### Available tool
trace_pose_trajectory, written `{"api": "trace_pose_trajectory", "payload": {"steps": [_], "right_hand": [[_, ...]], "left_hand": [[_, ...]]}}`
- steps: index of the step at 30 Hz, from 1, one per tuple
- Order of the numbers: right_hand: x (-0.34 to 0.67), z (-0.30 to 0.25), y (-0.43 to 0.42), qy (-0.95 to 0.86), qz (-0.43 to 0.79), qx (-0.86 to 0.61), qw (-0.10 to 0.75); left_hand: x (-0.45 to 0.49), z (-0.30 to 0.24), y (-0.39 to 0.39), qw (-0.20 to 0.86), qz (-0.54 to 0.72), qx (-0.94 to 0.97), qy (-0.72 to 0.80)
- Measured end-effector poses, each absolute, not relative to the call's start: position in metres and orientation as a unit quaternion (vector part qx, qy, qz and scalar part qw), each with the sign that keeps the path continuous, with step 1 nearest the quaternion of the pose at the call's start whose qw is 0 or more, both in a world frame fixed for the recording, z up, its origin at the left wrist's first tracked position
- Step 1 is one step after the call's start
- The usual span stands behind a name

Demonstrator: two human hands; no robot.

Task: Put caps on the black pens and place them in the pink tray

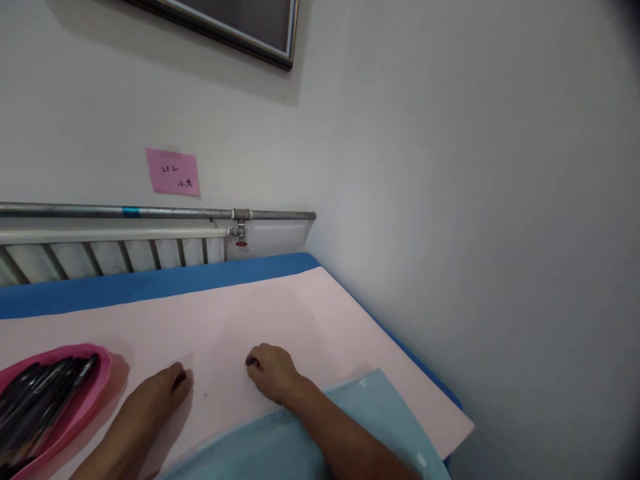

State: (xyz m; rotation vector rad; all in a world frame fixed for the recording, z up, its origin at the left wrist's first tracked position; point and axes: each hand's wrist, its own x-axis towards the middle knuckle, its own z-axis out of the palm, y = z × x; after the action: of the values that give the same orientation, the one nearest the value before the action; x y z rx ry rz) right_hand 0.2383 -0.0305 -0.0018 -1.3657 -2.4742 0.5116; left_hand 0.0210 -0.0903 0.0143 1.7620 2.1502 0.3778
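Observation:
My left hand (159, 395) rests loosely curled on the pink sheet (230, 327), with nothing showing between its fingers. Close to its left side stands a pink basin (103, 373) holding several dark, slender pen-like items (55, 393), partly cut off by the frame. My right hand (274, 372) is also curled, a short way across the sheet from the left one. No object is visible in it. Under the right forearm lies a light blue cloth (260, 447), its far edge near the wrist.
The pink sheet covers a blue tabletop (110, 290) that meets the walls at the back and right. Behind it run a radiator (140, 255) and a metal pipe (190, 213) with a valve (241, 233). A pink note (173, 172) and a framed picture (250, 41) hang above.

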Motion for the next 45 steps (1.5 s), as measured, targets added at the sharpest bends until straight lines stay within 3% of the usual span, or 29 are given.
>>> {"api": "trace_pose_trajectory", "payload": {"steps": [23, 33, 45], "right_hand": [[0.23, 0.003, -0.023, -0.831, 0.174, -0.484, 0.213], [0.227, 0.003, -0.019, -0.821, 0.195, -0.494, 0.207], [0.231, 0.001, -0.016, -0.807, 0.258, -0.458, 0.268]], "left_hand": [[0.018, 0.006, -0.082, 0.142, 0.123, 0.639, 0.746], [0.017, -0.002, -0.079, 0.137, 0.124, 0.634, 0.751], [0.019, 0.0, -0.078, 0.15, 0.147, 0.622, 0.754]]}}
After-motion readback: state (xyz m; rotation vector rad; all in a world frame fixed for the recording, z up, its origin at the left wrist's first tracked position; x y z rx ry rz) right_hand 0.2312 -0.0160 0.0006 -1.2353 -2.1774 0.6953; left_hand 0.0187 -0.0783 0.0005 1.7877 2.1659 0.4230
